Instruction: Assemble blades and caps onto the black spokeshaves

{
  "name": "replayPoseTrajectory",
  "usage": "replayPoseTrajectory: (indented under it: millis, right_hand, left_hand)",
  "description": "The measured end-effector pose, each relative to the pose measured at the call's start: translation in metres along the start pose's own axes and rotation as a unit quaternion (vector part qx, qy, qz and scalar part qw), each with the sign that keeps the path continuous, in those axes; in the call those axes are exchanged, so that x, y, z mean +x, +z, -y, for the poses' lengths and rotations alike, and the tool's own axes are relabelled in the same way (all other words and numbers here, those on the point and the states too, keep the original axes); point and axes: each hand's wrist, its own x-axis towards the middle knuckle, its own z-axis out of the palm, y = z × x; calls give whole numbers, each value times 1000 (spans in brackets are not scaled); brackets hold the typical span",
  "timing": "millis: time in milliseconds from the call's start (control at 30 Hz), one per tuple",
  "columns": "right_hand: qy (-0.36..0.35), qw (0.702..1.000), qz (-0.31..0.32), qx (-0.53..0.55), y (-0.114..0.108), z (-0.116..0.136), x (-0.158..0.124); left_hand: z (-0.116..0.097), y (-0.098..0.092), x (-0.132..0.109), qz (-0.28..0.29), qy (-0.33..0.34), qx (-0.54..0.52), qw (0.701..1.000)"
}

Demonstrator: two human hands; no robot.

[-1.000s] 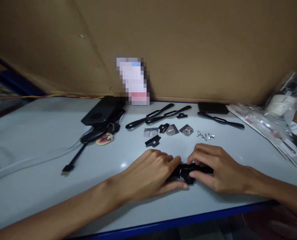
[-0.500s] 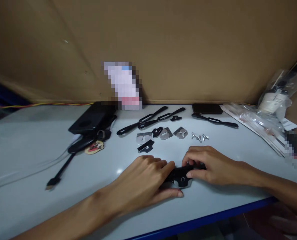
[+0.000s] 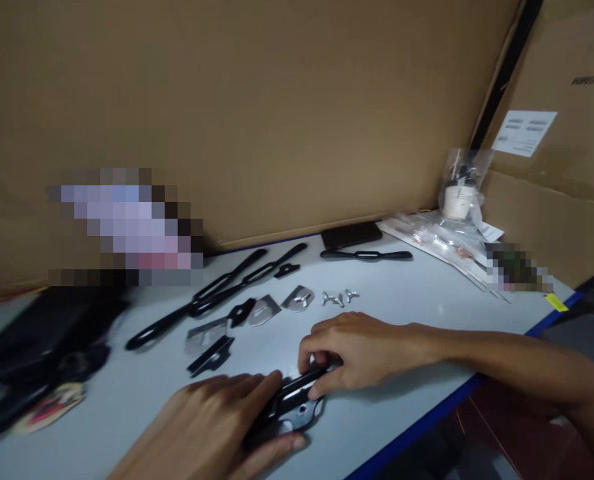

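Note:
My left hand is wrapped round one side of a black spokeshave near the front of the table. With fingers and thumb, my right hand grips its other side. A black plate with a hole sits at the middle of the spokeshave, a grey edge showing beneath. My hands hide both handles. Beyond them lie several silver wing screws, one blade with a slot, another blade with a wing screw on top, and black cap plates.
Two black spokeshave bodies lie crossed at left; another spokeshave body rests by a dark phone. Plastic packaging and a bagged white bottle stand back right. Black devices lie far left. Cardboard walls the back.
The view has swung to the right, so things on the table appear further left. Both hands keep hold of the spokeshave, which looks more tilted in view.

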Motion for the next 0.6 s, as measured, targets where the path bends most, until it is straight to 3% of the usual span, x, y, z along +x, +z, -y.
replayPoseTrajectory:
  millis: [100,200,300,367,467,600]
  right_hand:
    - [-6,1000,-15,16,1,1,-1]
    - [-15,998,-49,26,-8,-4,-2]
    - [26,983,-166,-73,-27,-19,-6]
    - [95,961,-198,-171,-40,-33,-10]
    - [106,958,-131,-230,-53,-50,-16]
    - [82,964,-72,-243,-50,-51,-15]
  left_hand:
    - [-10,-14,8,35,-2,1,999]
    - [-13,-15,10,43,-19,22,999]
    - [-13,-14,10,51,-25,26,998]
    - [-13,-15,10,53,-22,23,998]
    - [-13,-17,11,59,-17,18,998]
    - [-13,-18,12,33,-12,7,999]
